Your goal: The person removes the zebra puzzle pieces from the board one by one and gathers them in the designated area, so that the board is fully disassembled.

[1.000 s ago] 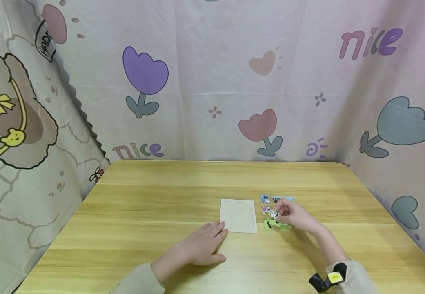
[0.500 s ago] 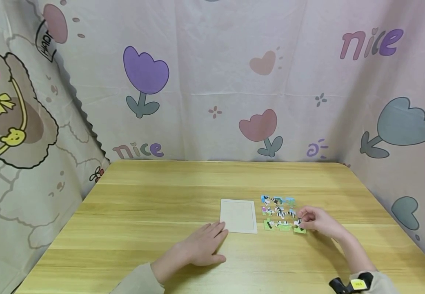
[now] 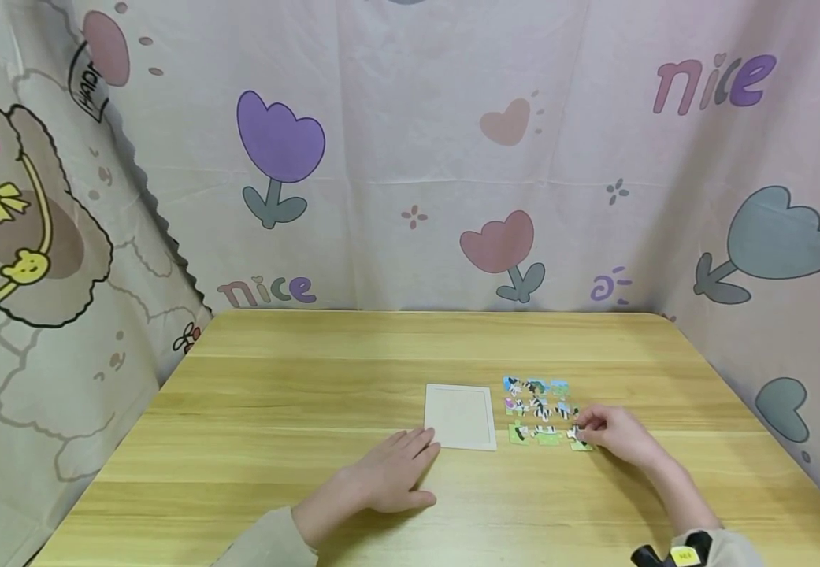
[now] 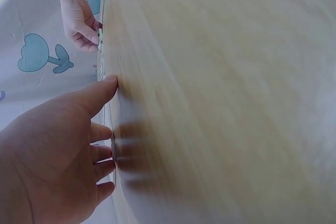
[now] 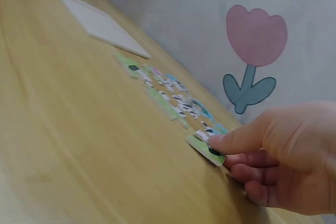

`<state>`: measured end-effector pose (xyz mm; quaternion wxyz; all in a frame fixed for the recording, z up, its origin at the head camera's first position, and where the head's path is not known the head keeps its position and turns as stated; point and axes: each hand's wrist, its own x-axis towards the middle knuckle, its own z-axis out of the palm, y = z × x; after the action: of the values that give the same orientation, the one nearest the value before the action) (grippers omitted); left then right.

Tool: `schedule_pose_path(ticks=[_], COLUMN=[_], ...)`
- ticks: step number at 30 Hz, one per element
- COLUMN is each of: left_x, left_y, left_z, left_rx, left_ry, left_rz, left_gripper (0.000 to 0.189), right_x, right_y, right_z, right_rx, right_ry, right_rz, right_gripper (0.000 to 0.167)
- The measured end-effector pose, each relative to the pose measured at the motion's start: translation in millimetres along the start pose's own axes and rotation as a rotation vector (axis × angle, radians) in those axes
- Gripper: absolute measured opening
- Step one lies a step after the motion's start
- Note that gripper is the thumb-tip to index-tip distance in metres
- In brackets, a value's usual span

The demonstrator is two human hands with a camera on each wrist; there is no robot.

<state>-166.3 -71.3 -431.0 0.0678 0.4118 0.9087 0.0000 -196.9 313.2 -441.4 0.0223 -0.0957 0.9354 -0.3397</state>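
Note:
My right hand (image 3: 621, 435) pinches a jigsaw piece (image 5: 203, 149) between thumb and fingers, at the front right corner of a group of pieces. That piece is green along its near edge, with black and white markings; the thumb covers part of it. Beside it, several other jigsaw pieces (image 3: 541, 409) lie in three rows, blue at the back and green at the front, slightly apart. My left hand (image 3: 397, 472) lies palm down with straight fingers, its fingertips at the near left corner of a flat, pale puzzle frame (image 3: 460, 418).
All of this is on a wooden table (image 3: 296, 378). A printed curtain (image 3: 381, 142) with tulips and lettering hangs behind and along both sides. A black strap with a yellow label (image 3: 684, 556) is around the right sleeve.
My right hand has moved right from over the middle of the pieces to the front right corner, where it shifts the piece slightly. The left hand and the frame stay put.

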Motion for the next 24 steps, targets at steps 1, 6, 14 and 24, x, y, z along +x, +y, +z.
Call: schedule_pose_path(ticks=[1,6,14,24], left_x=[0.0,0.4,0.3,-1.1], left_y=[-0.3,-0.6,-0.4,-0.3], left_z=[-0.4,-1.2,0.2,0.7], left_rx=[-0.001,0.008,0.012,-0.006], left_ry=[0.0,-0.003,0.002,0.003], left_rz=[-0.001,-0.003,0.003,0.005], left_gripper=[0.071,0.071,0.071,0.071], right_x=[0.5,1.3,-0.3,0.7], right_y=[0,0,-1,2], right_z=[1,6,9,12], right_rx=[-0.02,-0.068,-0.077,-0.08], right_ry=[0.012,0.047,0.062,0.124], right_rz=[0.002,0.007,0.038,0.062], right_gripper=[0.01,0.008,0.011,0.011])
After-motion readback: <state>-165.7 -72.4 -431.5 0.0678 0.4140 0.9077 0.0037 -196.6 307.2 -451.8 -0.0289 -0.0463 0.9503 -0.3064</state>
